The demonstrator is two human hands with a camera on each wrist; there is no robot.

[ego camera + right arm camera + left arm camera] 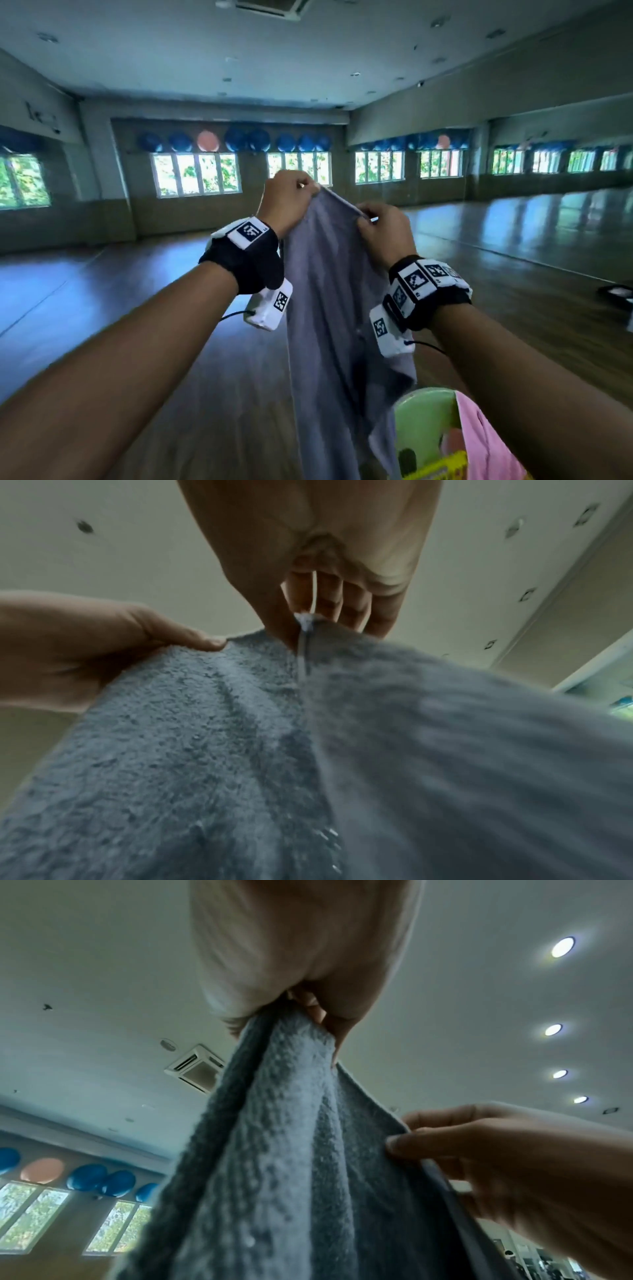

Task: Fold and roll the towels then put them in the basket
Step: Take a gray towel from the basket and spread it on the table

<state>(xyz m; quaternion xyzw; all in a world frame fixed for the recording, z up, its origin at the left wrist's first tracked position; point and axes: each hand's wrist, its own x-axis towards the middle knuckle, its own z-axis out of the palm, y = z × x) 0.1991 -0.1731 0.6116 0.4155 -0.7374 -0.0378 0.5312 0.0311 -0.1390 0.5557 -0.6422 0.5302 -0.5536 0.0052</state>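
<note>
Up close in the wrist views only: coarse looped pile on the grey towel (294,1150), bunched in the left hand (287,198) fist, its hem pinched between thumb and fingers of the right hand (380,228). Seen from the head alone: held high at chest height, hanging long and creased between both forearms, lower end hidden behind a green and pink thing (445,435). Wide bare wooden floor (137,274) to the left, windows (197,174) far behind, more floor to the right.
</note>
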